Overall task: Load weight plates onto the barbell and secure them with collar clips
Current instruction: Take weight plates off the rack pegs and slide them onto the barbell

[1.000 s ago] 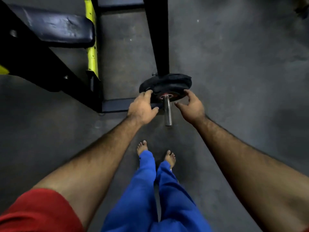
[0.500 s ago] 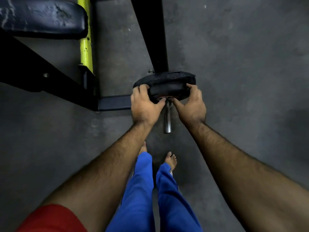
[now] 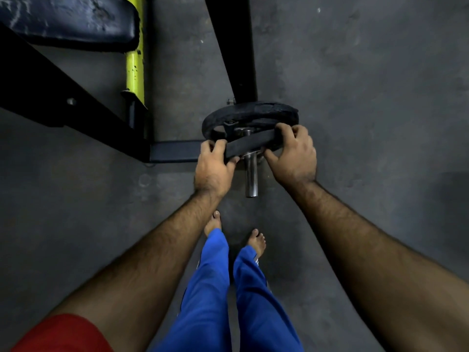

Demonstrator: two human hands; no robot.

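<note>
Head view: left hand [image 3: 213, 168] and right hand [image 3: 294, 153] grip weight plate [image 3: 250, 144] on barbell sleeve [image 3: 250, 179].

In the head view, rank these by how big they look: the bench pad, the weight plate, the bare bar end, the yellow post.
1. bench pad, cut off by the frame edge
2. weight plate
3. yellow post and bare bar end: unsure, the bar end is nearer the camera
</note>
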